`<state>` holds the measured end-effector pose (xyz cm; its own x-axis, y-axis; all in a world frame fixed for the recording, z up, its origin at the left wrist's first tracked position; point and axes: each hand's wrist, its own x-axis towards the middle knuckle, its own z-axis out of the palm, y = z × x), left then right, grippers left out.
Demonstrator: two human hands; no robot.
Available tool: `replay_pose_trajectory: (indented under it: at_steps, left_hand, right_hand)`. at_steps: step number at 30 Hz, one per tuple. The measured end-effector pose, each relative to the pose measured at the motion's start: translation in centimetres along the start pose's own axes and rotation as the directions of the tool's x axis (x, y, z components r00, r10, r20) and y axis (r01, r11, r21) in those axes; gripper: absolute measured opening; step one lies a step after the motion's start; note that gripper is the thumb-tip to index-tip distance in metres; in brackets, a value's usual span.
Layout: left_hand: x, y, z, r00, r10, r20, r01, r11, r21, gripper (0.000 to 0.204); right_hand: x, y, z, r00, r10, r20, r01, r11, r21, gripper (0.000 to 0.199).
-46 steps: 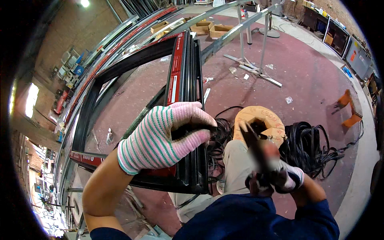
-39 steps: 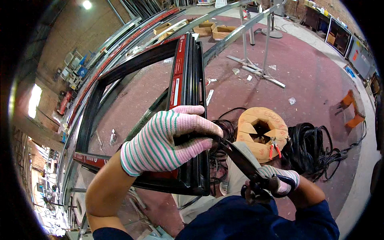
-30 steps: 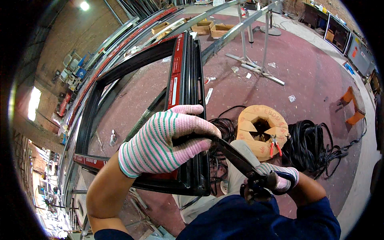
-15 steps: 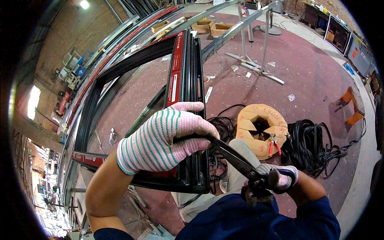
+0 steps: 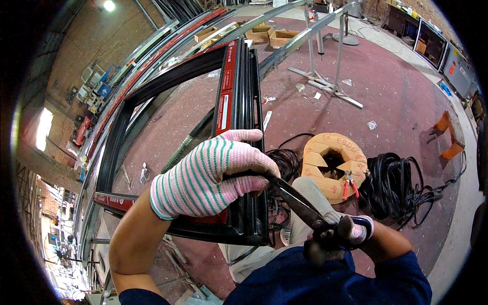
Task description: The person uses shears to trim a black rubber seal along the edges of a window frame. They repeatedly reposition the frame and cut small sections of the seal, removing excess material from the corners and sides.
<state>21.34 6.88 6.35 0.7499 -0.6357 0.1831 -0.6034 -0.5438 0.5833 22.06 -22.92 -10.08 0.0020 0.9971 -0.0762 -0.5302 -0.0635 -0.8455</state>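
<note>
While the left hand (image 5: pixel 211 175), in a pink glove with green stripes, lies curled over the near corner of a black window frame (image 5: pixel 244 152), its fingers are bent down and closed round the frame's upright bar — the fingertips press on the bar's right edge, just where the blades of a pair of dark metal shears (image 5: pixel 297 203) meet it. The right hand (image 5: pixel 345 234), in a lighter glove with a dark cuff, is closed tight about the shears' handles low in the view, close to the person's chest; the blades slant up and to the left from it, and their tips are hidden under the left hand's fingers, so I cannot tell whether they are parted. The frame stands tilted away from the person, with red strips (image 5: pixel 226 96) running along its bars, and its lower corner sits over the person's lap. Behind the shears a tangle of black rubber cord (image 5: pixel 399 185) lies on the reddish floor (image 5: pixel 386 91), just beside a round cardboard reel (image 5: pixel 333 165) — small red-handled pliers (image 5: pixel 349 184) rest on the reel's rim. Farther off stands a grey metal stand (image 5: pixel 325 61), with open cardboard boxes (image 5: pixel 274 35) beyond it.
</note>
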Motion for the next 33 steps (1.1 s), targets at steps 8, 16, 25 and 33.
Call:
replay_pose_trajectory:
  at_steps: [8, 16, 25, 33]
  left_hand:
    - [0.0, 0.0, -0.2, 1.0, 0.001, 0.004, 0.0, 0.998, -0.056, 0.012]
    - [-0.2, -0.2, -0.1, 1.0, -0.008, 0.002, 0.008, 1.0, -0.025, 0.011]
    - [-0.1, 0.0, -0.3, 0.999, -0.019, 0.028, 0.02, 0.999, -0.028, 0.01]
    - [-0.2, 0.0, -0.2, 0.999, -0.009, 0.037, 0.008, 1.0, 0.002, 0.011]
  right_hand:
    - [0.0, 2.2, -0.8, 0.998, 0.063, 0.007, -0.063, 0.994, 0.088, 0.105]
    - [0.1, 2.0, -0.8, 0.994, 0.1, 0.039, -0.104, 0.986, 0.131, 0.107]
    - [0.9, 2.9, 0.3, 0.993, -0.118, 0.005, 0.114, 0.973, 0.198, 0.081]
    - [2.0, 1.3, 1.9, 0.991, -0.123, -0.06, 0.118, 0.99, -0.08, 0.1]
